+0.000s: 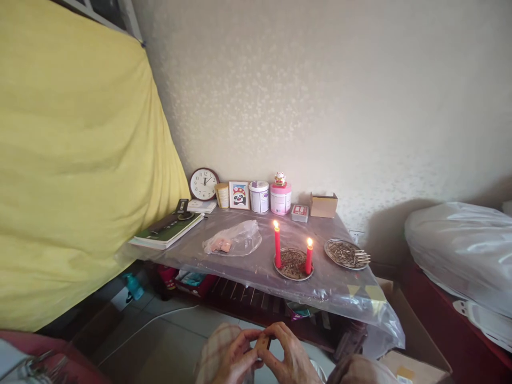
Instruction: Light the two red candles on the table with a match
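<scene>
Over my lap, in front of the table, both hands are closed on a small brown matchbox (263,344). My left hand (241,356) pinches its left side, and my right hand (288,356) has fingers and thumb on its right side. Two lit red candles, a taller one (277,248) and a shorter one (309,260), stand upright on a round metal plate (294,277). Right of them, another round plate (332,257) holds a pile of thin sticks, some with pale ends jutting over the rim. A clear plastic bag (244,240) with pinkish pieces inside lies left of the candles.
Plastic sheeting covers the table (236,265). Along the wall stand a clock (204,184), a framed panda picture (239,196), tubs (259,197) and a cardboard box (324,205). Books (168,232) lie at left beside a yellow curtain (88,160). A bagged bundle (460,256) sits at right.
</scene>
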`<state>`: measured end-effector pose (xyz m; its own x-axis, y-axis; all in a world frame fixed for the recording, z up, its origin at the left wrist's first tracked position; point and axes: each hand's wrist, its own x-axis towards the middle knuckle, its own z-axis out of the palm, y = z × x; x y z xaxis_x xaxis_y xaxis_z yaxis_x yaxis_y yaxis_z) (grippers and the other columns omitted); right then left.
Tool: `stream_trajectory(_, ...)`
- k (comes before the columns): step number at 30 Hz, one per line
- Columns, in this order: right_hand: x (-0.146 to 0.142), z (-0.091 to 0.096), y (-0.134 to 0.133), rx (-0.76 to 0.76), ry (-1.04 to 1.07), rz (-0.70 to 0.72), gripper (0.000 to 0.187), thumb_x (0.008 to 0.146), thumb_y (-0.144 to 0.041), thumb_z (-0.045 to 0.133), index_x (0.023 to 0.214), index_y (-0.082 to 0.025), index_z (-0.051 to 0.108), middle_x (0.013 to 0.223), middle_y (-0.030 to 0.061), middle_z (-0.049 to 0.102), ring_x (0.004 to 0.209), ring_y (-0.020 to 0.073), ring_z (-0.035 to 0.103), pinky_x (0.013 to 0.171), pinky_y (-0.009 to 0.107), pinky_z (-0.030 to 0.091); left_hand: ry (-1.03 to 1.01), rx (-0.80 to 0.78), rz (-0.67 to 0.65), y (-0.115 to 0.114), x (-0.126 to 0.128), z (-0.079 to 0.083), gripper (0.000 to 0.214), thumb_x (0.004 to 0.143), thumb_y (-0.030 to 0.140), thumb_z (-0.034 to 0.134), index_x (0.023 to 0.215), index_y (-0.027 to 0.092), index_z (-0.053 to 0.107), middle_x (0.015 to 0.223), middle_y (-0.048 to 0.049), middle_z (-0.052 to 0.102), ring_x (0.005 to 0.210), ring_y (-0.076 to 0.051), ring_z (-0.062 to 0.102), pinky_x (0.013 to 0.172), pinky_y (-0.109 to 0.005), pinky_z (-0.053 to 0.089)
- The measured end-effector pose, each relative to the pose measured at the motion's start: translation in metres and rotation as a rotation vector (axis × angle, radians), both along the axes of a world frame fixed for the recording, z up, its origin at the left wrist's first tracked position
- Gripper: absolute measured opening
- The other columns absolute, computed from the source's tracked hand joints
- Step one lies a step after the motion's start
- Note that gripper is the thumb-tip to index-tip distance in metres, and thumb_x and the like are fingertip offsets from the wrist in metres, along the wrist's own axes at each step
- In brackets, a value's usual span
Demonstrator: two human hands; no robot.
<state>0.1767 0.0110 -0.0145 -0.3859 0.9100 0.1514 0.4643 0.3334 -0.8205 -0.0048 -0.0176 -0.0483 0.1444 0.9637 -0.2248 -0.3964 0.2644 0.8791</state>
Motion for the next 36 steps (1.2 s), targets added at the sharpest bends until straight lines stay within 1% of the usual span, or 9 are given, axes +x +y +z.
stream_trajectory(3,0.003,0.004,0.001,0.008,0.041,0.025,0.008,0.088,-0.02,0.069,0.091,-0.027,0.071,0.102,0.0027,0.075,0.101,0.0232,0.073,0.096,0.031,0.056,-0.033,0.001,0.01,0.001,-0.002,-0.007,0.039,0.075,0.044,0.09,0.109,0.028,0.084,0.107,-0.0075,0.083,0.107,-0.031,0.072,0.098,-0.045,0.056)
stream_trajectory(7,0.002,0.002,0.005,-0.054,0.072,-0.007,0.003,0.089,-0.025,0.069,0.092,-0.024,0.07,0.102,0.0053,0.075,0.103,0.0245,0.072,0.098,0.033,0.055,-0.166,-0.051,0.025,0.005,-0.006,-0.022,0.048,0.071,0.045,0.093,0.114,0.028,0.082,0.124,-0.0099,0.08,0.106,-0.03,0.074,0.091,-0.042,0.056)
stream_trajectory(12,0.0,-0.001,0.008,-0.084,0.078,0.01,0.018,0.09,-0.034,0.069,0.101,-0.02,0.072,0.106,0.0079,0.074,0.104,0.0256,0.072,0.098,0.035,0.054,-0.253,-0.067,-0.026,0.009,-0.008,-0.035,0.049,0.075,0.046,0.091,0.117,0.026,0.081,0.114,-0.0097,0.084,0.104,-0.029,0.076,0.091,-0.04,0.056)
stream_trajectory(15,-0.001,-0.003,0.009,-0.088,0.054,0.028,0.019,0.09,-0.035,0.068,0.101,-0.02,0.071,0.107,0.0081,0.074,0.104,0.0257,0.072,0.098,0.035,0.054,-0.317,-0.066,-0.032,0.01,-0.008,-0.038,0.045,0.077,0.045,0.09,0.117,0.026,0.08,0.111,-0.0084,0.084,0.099,-0.027,0.077,0.09,-0.04,0.056)
stream_trajectory(18,0.0,-0.008,0.01,-0.065,0.037,0.051,0.022,0.09,-0.037,0.07,0.104,-0.021,0.07,0.109,0.0086,0.075,0.106,0.0259,0.073,0.098,0.034,0.055,-0.371,-0.069,-0.041,0.01,-0.007,-0.038,0.046,0.077,0.045,0.09,0.117,0.025,0.08,0.113,-0.01,0.084,0.096,-0.025,0.077,0.09,-0.039,0.056)
stream_trajectory(21,0.002,-0.017,0.013,-0.012,0.045,0.078,0.026,0.09,-0.042,0.071,0.107,-0.022,0.07,0.112,0.0095,0.076,0.108,0.026,0.074,0.098,0.033,0.057,-0.393,-0.071,-0.014,0.01,-0.006,-0.036,0.047,0.077,0.046,0.09,0.116,0.023,0.08,0.107,-0.0099,0.083,0.096,-0.024,0.076,0.091,-0.038,0.056)
stream_trajectory(27,0.005,-0.027,0.018,0.081,0.08,0.132,0.029,0.09,-0.041,0.076,0.113,-0.024,0.073,0.121,0.0109,0.077,0.115,0.0267,0.075,0.101,0.033,0.058,-0.415,-0.116,0.033,0.01,-0.002,-0.029,0.05,0.068,0.045,0.097,0.111,0.024,0.082,0.091,-0.0038,0.079,0.08,-0.018,0.072,0.075,-0.03,0.056)
stream_trajectory(31,0.007,-0.03,0.019,0.07,0.078,0.164,0.037,0.087,-0.039,0.082,0.122,-0.028,0.074,0.13,0.0115,0.075,0.121,0.0276,0.074,0.104,0.033,0.058,-0.453,-0.105,0.106,0.01,0.003,-0.029,0.044,0.065,0.042,0.099,0.102,0.022,0.084,0.087,-0.0036,0.079,0.073,-0.013,0.067,0.067,-0.025,0.053)
stream_trajectory(36,0.009,-0.036,0.019,0.02,0.089,0.213,0.046,0.086,-0.043,0.084,0.13,-0.031,0.074,0.137,0.0113,0.073,0.128,0.0297,0.07,0.11,0.037,0.054,-0.435,-0.127,0.171,0.01,0.008,-0.032,0.041,0.061,0.047,0.099,0.09,0.022,0.084,0.076,-0.0017,0.074,0.061,-0.012,0.06,0.058,-0.025,0.048)
